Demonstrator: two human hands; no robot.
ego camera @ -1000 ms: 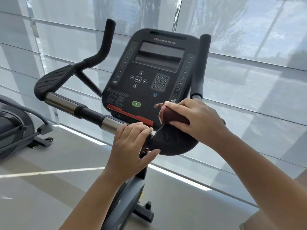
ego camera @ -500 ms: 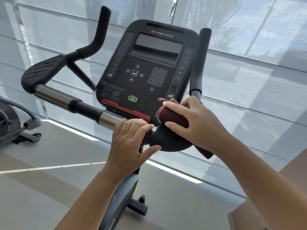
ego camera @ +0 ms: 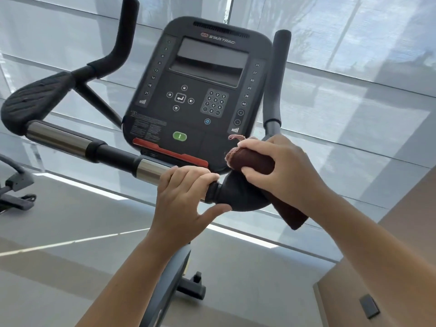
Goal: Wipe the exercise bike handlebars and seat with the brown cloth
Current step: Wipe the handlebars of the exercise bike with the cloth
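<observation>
Though sun-streaked, grey floor point(ego camera: 59, 220) under bike point(ego camera: 200, 95)

Right hand point(ego camera: 280, 168) grips brown cloth point(ego camera: 254, 162) on handlebars point(ego camera: 113, 156); left hand point(ego camera: 184, 197) holds bar.

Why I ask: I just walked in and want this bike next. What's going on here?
A person is wiping down the exercise bike. Their right hand holds a folded brown cloth against the black pad at the right end of the handlebar. Their left hand grips the bar just beside that pad, below the console. The seat is out of view, so I can't say whether it's been wiped.
</observation>
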